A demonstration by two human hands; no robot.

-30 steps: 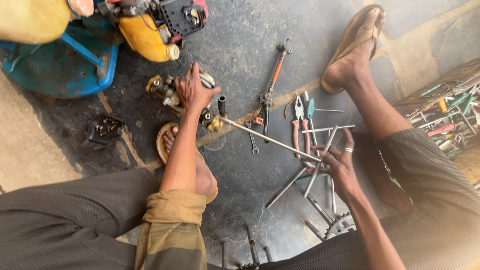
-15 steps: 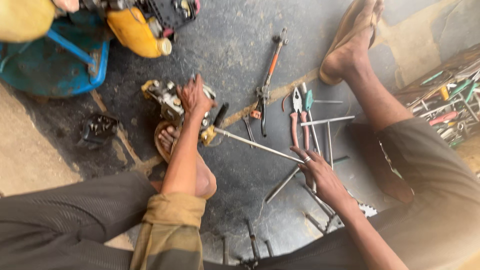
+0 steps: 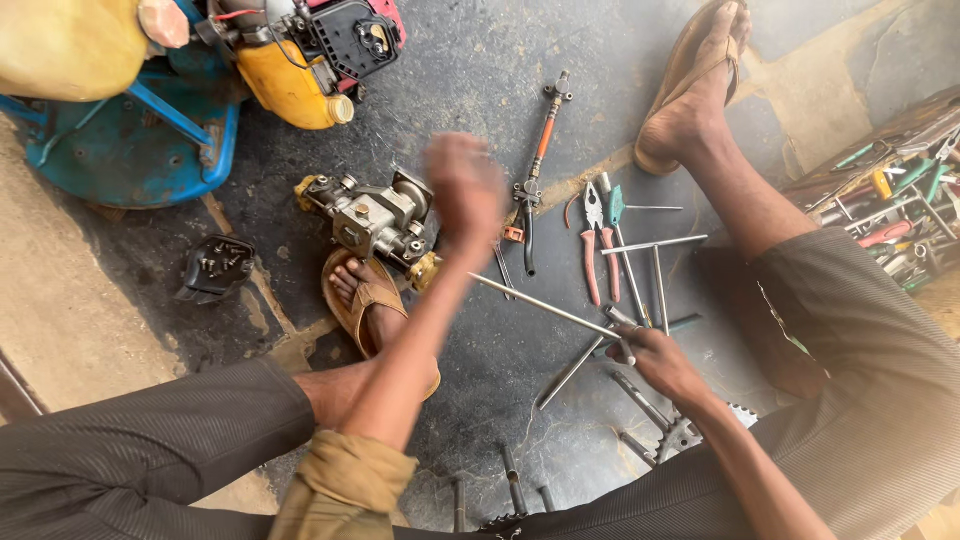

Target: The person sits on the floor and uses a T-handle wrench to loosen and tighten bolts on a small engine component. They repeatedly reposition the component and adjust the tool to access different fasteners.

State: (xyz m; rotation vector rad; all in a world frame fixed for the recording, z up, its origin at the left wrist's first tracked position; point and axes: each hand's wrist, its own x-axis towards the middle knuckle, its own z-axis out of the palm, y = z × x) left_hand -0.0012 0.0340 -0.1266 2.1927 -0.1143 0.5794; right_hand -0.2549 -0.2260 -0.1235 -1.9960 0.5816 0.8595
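Seated on a dark workshop floor (image 3: 480, 80), we reach both arms forward over a scatter of tools. Our left hand (image 3: 465, 185) is raised above the floor, forearm stretched straight out from a rolled tan sleeve (image 3: 345, 485); it is blurred, so we cannot tell how far its fingers are open or whether it holds anything. It hovers just beside a small metal engine part (image 3: 375, 215), which sits on the floor next to our sandalled left foot (image 3: 365, 295). Our right hand (image 3: 655, 360) is lower and closer to our body, fingers curled tight around one end of a long thin metal rod (image 3: 540, 305), which slants up and left toward the engine part. Just beyond the right hand lie red-handled pliers (image 3: 595, 240), a green-handled tool (image 3: 615, 205) and several loose steel rods (image 3: 655, 245); an orange-handled tool (image 3: 540, 140) lies farther out. Our right leg hems the right side, with a tray of tools (image 3: 890, 200) beyond it. A blue stand (image 3: 130, 150) and a yellow-tanked machine (image 3: 295, 80) close the far left. Open floor remains between the engine part and the right hand.
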